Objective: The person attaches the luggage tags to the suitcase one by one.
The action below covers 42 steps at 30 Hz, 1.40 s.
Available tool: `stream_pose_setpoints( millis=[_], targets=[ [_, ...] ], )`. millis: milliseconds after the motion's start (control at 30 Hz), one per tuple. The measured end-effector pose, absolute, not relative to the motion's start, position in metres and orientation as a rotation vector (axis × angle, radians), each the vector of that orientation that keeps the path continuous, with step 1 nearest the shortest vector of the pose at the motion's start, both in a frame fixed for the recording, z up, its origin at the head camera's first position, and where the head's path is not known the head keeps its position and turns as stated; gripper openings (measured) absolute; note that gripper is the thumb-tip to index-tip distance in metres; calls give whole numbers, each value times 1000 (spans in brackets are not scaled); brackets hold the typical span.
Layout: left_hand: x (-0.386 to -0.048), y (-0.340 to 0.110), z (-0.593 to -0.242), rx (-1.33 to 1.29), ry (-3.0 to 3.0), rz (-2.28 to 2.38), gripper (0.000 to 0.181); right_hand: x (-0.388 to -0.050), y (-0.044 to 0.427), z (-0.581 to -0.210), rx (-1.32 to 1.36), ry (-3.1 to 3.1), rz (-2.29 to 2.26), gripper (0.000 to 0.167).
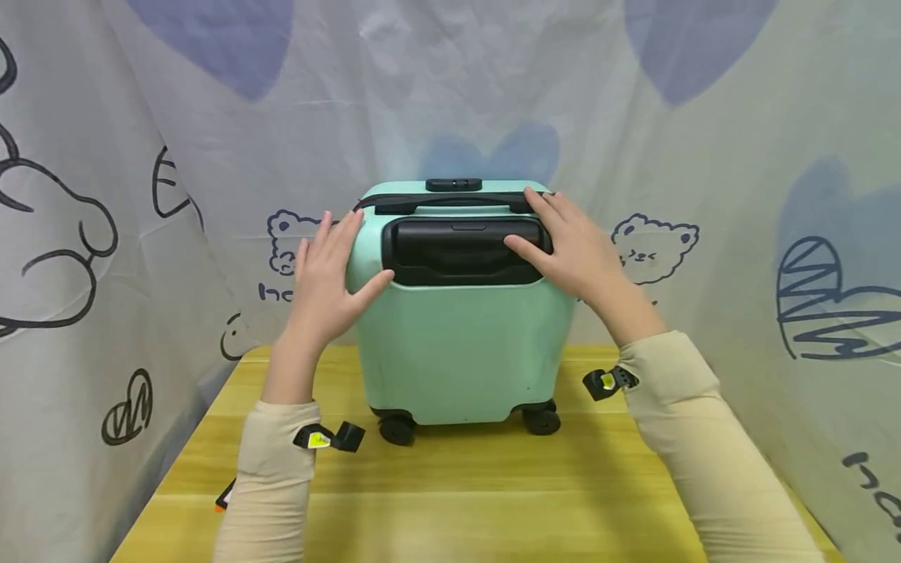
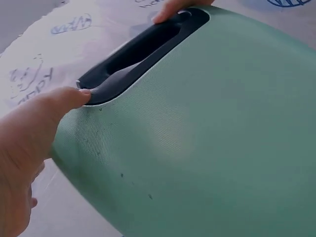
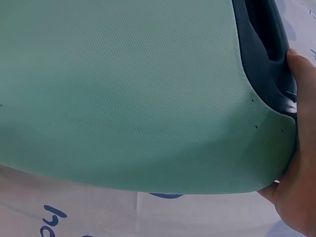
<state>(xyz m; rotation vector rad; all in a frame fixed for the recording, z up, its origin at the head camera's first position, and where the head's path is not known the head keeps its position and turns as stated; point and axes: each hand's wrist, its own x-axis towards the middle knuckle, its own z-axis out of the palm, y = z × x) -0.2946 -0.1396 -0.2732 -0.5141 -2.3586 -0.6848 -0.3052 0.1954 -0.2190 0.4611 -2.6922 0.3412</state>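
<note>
A mint-green suitcase [image 1: 464, 344] stands upright on its black wheels, with a black recessed panel [image 1: 457, 270] high on its front and a black handle across the top edge. My left hand [image 1: 327, 285] rests on its upper left side, fingers spread and thumb at the panel's lower left corner; the left wrist view shows that thumb [image 2: 74, 97] touching the black rim. On the upper right corner lies my right hand [image 1: 573, 246], fingers extended over the top edge and thumb across the panel. In the right wrist view the right hand [image 3: 301, 148] lies along the green shell [image 3: 148, 98].
The suitcase stands on a yellow wood-grain table [image 1: 450, 500]. Behind and beside it hangs a pale cloth [image 1: 450, 94] with hearts and bear drawings. A small dark object with an orange end [image 1: 224, 499] lies at the table's left, partly behind the left sleeve.
</note>
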Motion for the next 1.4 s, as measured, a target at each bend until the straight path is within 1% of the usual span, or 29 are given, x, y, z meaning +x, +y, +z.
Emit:
stream_pose_setpoints(
  millis=[367,700,867,1100,1400],
  targets=[
    [-251,-153,-330,-334,-2272,-787,81,-304,195,-220,464,-2667,265,82],
    [-225,-180,-372,-52,-2332,-840,79,-301,195,-219,466,-2657,255,82],
    [-217,-195,-393,86,-2349,-867,78,-300,195,-219,470,-2647,270,82],
    [-212,-213,-433,276,-2383,-847,78,-302,194,-221,475,-2657,296,83],
    [-211,-223,-482,513,-2493,-850,89,-300,195,-220,464,-2656,316,83]
  ],
)
